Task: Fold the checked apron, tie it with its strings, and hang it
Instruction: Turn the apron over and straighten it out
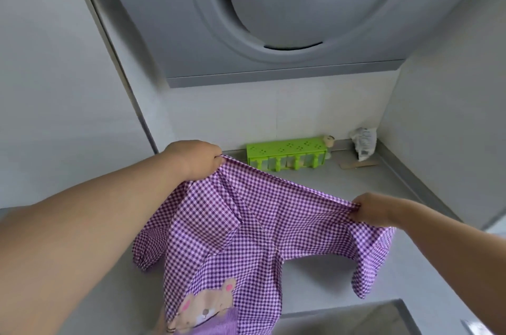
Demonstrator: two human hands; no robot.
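Apron (246, 225), purple-white check, bear patch near its lower end, stretched in the air over the grey surface (328, 187). My left hand (195, 158) has its grip clamped on one top corner, my right hand (373, 210) pinches the other; cloth sags between. Green rack (287, 154) and crumpled bag (364, 143) stand by the surface's far edge, under a grey hood (273, 20). Apron's bottom is cut off; strings not made out.
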